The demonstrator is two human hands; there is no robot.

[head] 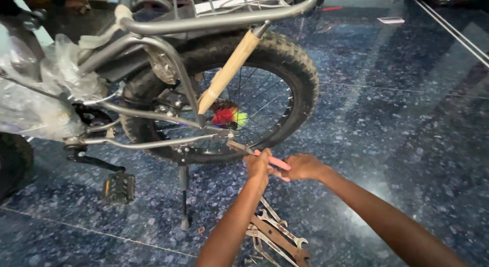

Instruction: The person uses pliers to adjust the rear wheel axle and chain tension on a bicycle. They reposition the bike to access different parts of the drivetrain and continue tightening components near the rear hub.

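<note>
A bicycle stands on its kickstand [184, 195] with its rear wheel [254, 94] before me. Both my hands hold pliers with pink handles [277, 162], whose metal jaws [235, 145] reach toward the rear axle area. My left hand [258, 167] wraps the handles from the left. My right hand [301, 167] grips them from the right. A colourful red, yellow and green brush ornament [227, 116] sits on the hub behind the spokes.
Several spanners [277, 234] lie on the dark blue speckled floor under my arms. A black pedal [118, 187] hangs at the left. A paper-wrapped stay [229, 71] runs up to the rear carrier rack [214, 20]. Plastic wrapping [41, 94] covers the frame.
</note>
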